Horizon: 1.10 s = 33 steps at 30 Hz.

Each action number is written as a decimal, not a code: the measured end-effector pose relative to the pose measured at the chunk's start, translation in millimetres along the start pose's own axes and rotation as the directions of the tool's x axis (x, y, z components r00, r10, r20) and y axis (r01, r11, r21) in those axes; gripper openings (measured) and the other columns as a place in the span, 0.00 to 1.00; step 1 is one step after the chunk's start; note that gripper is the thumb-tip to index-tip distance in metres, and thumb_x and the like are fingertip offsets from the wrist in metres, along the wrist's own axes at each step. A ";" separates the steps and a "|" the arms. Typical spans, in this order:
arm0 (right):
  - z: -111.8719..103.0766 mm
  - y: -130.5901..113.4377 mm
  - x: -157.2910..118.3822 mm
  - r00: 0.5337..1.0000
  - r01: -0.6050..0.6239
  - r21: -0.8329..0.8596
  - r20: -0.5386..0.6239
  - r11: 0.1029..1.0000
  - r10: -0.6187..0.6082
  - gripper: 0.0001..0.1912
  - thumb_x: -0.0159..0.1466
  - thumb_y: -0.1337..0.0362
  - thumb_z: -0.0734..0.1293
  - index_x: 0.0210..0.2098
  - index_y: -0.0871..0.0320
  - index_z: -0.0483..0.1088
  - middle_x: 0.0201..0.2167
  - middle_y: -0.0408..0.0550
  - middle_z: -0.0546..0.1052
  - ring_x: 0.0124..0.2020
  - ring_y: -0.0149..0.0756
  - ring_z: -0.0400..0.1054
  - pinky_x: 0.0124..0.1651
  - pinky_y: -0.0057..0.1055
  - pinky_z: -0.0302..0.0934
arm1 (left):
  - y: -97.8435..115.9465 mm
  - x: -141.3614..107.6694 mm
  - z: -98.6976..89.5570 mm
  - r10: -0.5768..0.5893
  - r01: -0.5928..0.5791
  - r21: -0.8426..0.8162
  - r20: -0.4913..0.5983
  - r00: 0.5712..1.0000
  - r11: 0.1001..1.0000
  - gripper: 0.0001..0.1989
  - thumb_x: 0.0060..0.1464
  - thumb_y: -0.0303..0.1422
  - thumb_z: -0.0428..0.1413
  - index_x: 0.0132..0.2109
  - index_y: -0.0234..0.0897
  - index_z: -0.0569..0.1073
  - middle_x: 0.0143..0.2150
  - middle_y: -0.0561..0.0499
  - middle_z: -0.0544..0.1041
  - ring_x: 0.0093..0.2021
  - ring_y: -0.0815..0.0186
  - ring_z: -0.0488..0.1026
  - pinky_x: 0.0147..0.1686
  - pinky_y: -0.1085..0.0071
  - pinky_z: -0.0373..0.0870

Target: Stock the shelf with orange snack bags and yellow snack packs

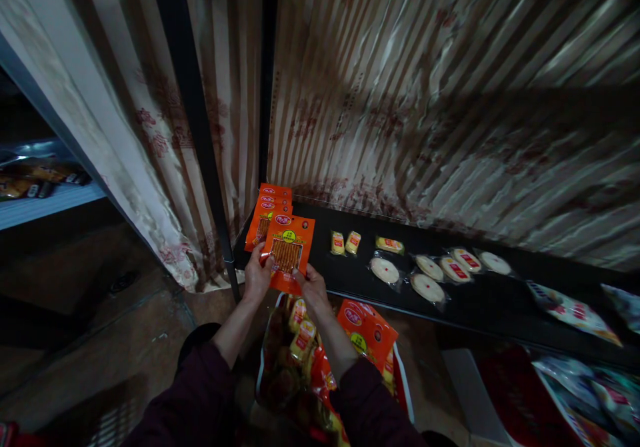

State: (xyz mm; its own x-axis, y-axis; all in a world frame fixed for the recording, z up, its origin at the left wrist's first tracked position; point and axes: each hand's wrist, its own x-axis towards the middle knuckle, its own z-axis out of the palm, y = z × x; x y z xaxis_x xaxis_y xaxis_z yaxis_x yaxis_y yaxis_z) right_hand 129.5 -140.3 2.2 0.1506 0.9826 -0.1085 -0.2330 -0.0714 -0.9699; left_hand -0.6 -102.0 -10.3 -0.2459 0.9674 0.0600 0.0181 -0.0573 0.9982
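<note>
the left hand (257,276) and right hand (315,290) together grasp a flat, glossy orange packet (290,250) with a clear window showing thin brown sticks, thumbs on its front. it is held at the left end of a flat black shelf (350,274), in front of an overlapping group of matching orange packets (261,216); whether they touch is unclear. below sits a white-rimmed tub (404,384) of wrapped snacks. a loosened thumb could let the slick-looking packet slip into the tub; a hard push might skew the group.
</note>
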 end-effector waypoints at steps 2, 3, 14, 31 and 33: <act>2.0 2.5 9.8 1.000 0.017 -0.016 -0.002 1.000 -0.017 0.16 0.51 0.57 0.69 0.39 0.55 0.73 0.31 0.41 0.79 0.35 0.36 0.72 0.42 0.33 0.65 | -2.0 9.3 0.3 0.042 -0.041 0.055 -0.013 0.999 0.998 0.19 0.50 0.30 0.56 0.50 0.41 0.69 0.47 0.49 0.76 0.47 0.63 0.74 0.51 0.64 0.68; 3.6 2.8 14.3 1.000 0.019 -0.026 -0.004 0.999 -0.019 0.17 0.51 0.56 0.69 0.39 0.55 0.73 0.32 0.42 0.79 0.35 0.36 0.72 0.42 0.33 0.66 | -2.5 13.9 0.3 0.062 -0.060 0.092 -0.015 0.998 0.994 0.19 0.50 0.30 0.56 0.51 0.41 0.69 0.48 0.49 0.76 0.47 0.62 0.74 0.51 0.64 0.68; 27.4 4.3 57.1 1.000 0.017 -0.083 -0.003 0.996 -0.017 0.15 0.49 0.55 0.68 0.34 0.55 0.72 0.30 0.41 0.79 0.31 0.36 0.71 0.37 0.31 0.65 | -2.8 48.6 -7.2 0.151 -0.129 0.281 -0.057 0.987 0.951 0.27 0.50 0.28 0.54 0.59 0.39 0.65 0.51 0.46 0.75 0.50 0.59 0.72 0.54 0.62 0.65; 43.0 13.7 102.5 0.998 0.054 -0.162 -0.013 0.985 -0.057 0.13 0.50 0.57 0.65 0.33 0.55 0.70 0.27 0.39 0.76 0.27 0.32 0.68 0.33 0.27 0.63 | -19.0 78.6 -13.2 0.204 -0.175 0.298 -0.071 0.976 0.938 0.18 0.46 0.21 0.52 0.43 0.39 0.77 0.53 0.46 0.70 0.56 0.59 0.67 0.60 0.61 0.60; 42.3 15.9 106.5 0.998 0.062 -0.208 -0.016 0.976 -0.067 0.12 0.50 0.57 0.65 0.33 0.55 0.70 0.27 0.40 0.76 0.27 0.32 0.67 0.32 0.27 0.62 | -20.9 79.8 -13.4 0.183 -0.155 0.285 -0.074 0.980 0.946 0.17 0.46 0.22 0.52 0.43 0.39 0.77 0.54 0.46 0.70 0.57 0.58 0.66 0.61 0.60 0.59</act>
State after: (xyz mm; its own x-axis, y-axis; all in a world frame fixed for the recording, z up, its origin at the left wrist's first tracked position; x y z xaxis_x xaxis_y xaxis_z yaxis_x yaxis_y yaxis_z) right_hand 101.2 -29.5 -15.6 0.1812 0.9823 -0.0469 -0.0181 -0.0444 -0.9989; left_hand -33.6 -26.9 -26.3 -0.3090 0.9198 0.2418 0.3317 -0.1341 0.9338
